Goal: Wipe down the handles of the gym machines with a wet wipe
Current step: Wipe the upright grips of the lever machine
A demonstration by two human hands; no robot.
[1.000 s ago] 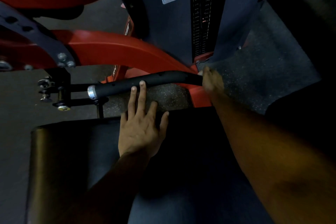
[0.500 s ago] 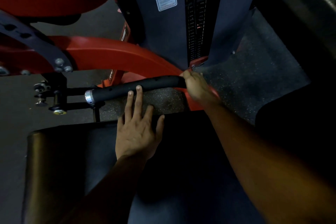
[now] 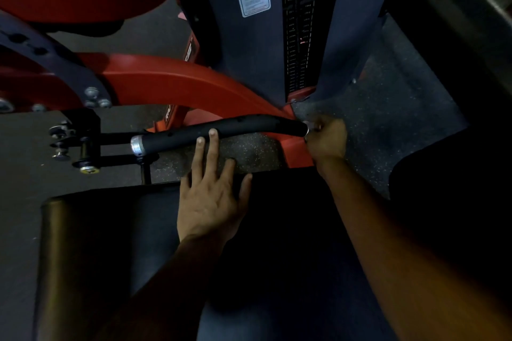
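A black padded handle point(image 3: 221, 130) with a silver collar at its left end runs across the middle of the head view. My right hand point(image 3: 327, 138) is closed at the handle's right tip, and a small pale bit of the wet wipe point(image 3: 312, 127) shows between its fingers. The rest of the wipe is hidden in the fist. My left hand point(image 3: 210, 202) lies flat on the black seat pad point(image 3: 97, 243), fingers spread, with two fingertips touching the handle's near side.
A red machine frame point(image 3: 180, 86) curves behind the handle. The dark weight-stack tower point(image 3: 249, 50) with a white label stands beyond it. Black bolts and a bracket point(image 3: 74, 144) sit at the handle's left. Speckled rubber floor point(image 3: 388, 124) lies to the right.
My right hand slid left over the handle's end half a second ago and has now drawn back to its right tip, uncovering the end. My left hand has stayed put.
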